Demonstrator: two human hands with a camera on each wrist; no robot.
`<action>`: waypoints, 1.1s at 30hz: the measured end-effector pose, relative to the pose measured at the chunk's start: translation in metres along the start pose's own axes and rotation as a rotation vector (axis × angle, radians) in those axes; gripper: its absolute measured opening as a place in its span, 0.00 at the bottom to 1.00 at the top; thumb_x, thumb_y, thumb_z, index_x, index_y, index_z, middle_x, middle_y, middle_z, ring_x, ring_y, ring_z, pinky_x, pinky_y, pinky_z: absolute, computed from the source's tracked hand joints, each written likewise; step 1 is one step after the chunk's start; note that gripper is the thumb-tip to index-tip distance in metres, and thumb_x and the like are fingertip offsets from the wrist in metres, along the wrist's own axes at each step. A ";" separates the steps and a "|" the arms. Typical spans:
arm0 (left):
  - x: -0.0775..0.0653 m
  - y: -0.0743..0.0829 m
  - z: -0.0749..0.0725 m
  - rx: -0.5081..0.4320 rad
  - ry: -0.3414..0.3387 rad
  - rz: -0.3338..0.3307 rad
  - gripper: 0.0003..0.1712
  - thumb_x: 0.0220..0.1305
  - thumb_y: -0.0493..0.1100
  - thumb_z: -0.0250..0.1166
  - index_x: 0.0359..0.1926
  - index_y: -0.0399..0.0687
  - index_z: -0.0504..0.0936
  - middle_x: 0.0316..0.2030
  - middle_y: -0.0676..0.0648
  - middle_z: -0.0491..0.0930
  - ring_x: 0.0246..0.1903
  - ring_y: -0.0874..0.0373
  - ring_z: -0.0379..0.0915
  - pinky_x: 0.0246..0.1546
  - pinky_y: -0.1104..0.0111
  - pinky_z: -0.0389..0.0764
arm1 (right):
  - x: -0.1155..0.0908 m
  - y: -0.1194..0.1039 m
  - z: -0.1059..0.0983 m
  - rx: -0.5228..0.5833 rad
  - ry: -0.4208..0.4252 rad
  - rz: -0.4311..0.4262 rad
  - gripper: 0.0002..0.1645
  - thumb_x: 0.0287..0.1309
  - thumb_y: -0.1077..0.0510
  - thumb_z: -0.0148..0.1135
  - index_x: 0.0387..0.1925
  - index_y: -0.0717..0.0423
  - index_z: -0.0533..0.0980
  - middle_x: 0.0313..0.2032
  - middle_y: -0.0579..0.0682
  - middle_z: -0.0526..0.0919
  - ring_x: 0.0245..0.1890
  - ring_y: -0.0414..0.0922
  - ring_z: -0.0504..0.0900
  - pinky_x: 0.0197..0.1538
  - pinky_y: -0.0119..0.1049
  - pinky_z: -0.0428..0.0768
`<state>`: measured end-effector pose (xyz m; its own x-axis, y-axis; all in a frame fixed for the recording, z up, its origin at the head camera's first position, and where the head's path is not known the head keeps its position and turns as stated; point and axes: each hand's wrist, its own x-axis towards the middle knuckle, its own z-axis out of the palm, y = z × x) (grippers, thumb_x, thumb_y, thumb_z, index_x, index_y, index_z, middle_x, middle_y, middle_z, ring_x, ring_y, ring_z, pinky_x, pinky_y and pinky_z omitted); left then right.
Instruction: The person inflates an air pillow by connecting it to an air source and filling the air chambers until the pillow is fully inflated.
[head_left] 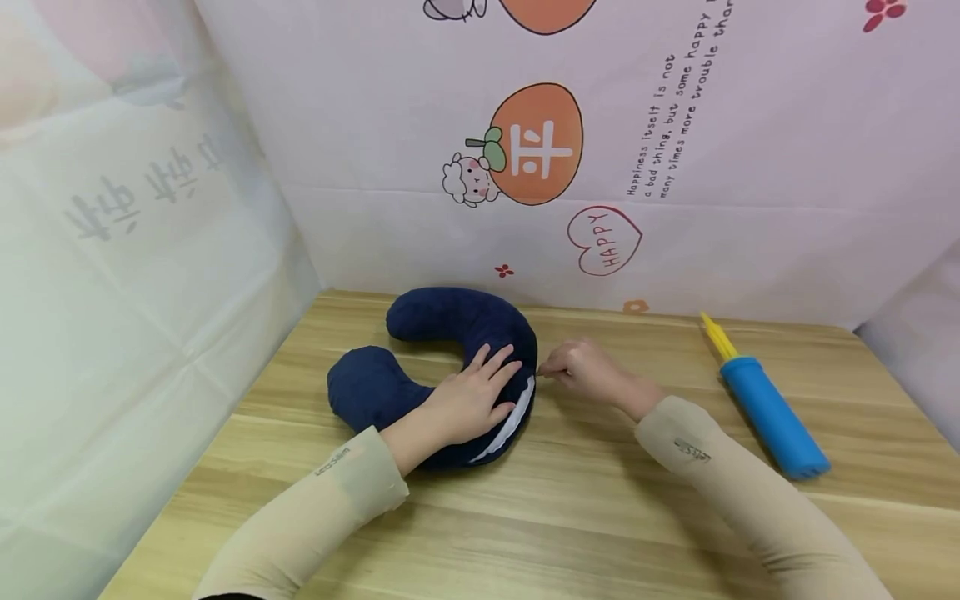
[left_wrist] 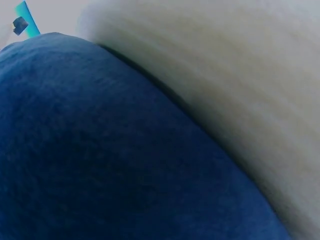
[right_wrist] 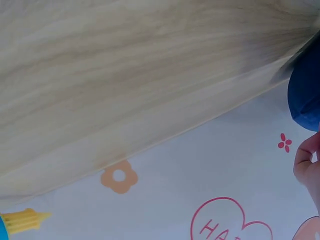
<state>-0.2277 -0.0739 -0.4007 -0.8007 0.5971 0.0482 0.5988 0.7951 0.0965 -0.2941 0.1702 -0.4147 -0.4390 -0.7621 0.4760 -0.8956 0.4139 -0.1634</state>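
A navy U-shaped neck pillow (head_left: pixel 457 317) lies on the table, its open side facing left. Along its right outer edge a zipper opening (head_left: pixel 510 425) shows a white strip inside. My left hand (head_left: pixel 468 400) rests flat on the pillow beside that opening, fingers spread. At the upper end of the opening, my right hand (head_left: pixel 581 371) pinches the zipper pull, which its fingertips mostly hide. In the right wrist view the curled fingers (right_wrist: pixel 304 156) sit right by the pillow (right_wrist: pixel 306 92). Blue fabric (left_wrist: pixel 115 140) fills much of the left wrist view.
A blue hand pump (head_left: pixel 776 417) with a yellow nozzle (head_left: pixel 718 336) lies on the right of the wooden table (head_left: pixel 570 517). Behind the table hangs a pale printed cloth (head_left: pixel 375 167), and another pale cloth (head_left: pixel 135 317) covers the left side.
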 end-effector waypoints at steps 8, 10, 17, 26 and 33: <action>-0.002 0.000 0.005 0.016 0.022 0.020 0.35 0.79 0.56 0.55 0.79 0.49 0.61 0.80 0.45 0.48 0.77 0.39 0.48 0.58 0.48 0.77 | 0.002 -0.007 -0.003 -0.028 -0.060 -0.050 0.12 0.46 0.80 0.70 0.31 0.65 0.88 0.30 0.53 0.88 0.33 0.48 0.87 0.40 0.44 0.85; -0.002 0.000 0.005 0.016 0.027 0.028 0.34 0.79 0.55 0.55 0.79 0.49 0.61 0.80 0.45 0.48 0.76 0.39 0.48 0.59 0.49 0.77 | 0.002 -0.008 -0.003 -0.049 -0.072 -0.066 0.12 0.47 0.79 0.71 0.31 0.64 0.88 0.30 0.51 0.88 0.32 0.47 0.86 0.40 0.44 0.84; -0.001 -0.002 0.003 0.021 0.037 0.054 0.34 0.79 0.54 0.56 0.78 0.47 0.62 0.80 0.44 0.50 0.75 0.37 0.50 0.59 0.52 0.77 | 0.001 -0.014 -0.007 -0.042 -0.082 -0.047 0.14 0.48 0.80 0.70 0.34 0.63 0.89 0.29 0.49 0.88 0.30 0.45 0.85 0.39 0.45 0.83; -0.003 -0.002 -0.006 -0.011 0.018 0.065 0.28 0.80 0.53 0.55 0.76 0.60 0.68 0.80 0.43 0.50 0.75 0.35 0.50 0.50 0.51 0.83 | 0.005 -0.019 -0.004 -0.090 -0.025 0.154 0.08 0.52 0.75 0.71 0.32 0.62 0.89 0.31 0.54 0.89 0.33 0.50 0.89 0.37 0.48 0.85; -0.002 0.002 -0.009 0.070 0.005 0.106 0.21 0.81 0.51 0.54 0.70 0.71 0.76 0.80 0.46 0.48 0.76 0.37 0.48 0.49 0.44 0.82 | 0.012 -0.019 0.000 -0.145 0.016 0.158 0.08 0.54 0.73 0.69 0.32 0.62 0.89 0.29 0.53 0.89 0.30 0.50 0.88 0.32 0.47 0.83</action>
<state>-0.2256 -0.0744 -0.3917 -0.7327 0.6779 0.0597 0.6799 0.7330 0.0213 -0.2824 0.1530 -0.4052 -0.5709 -0.6745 0.4681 -0.7954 0.5957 -0.1117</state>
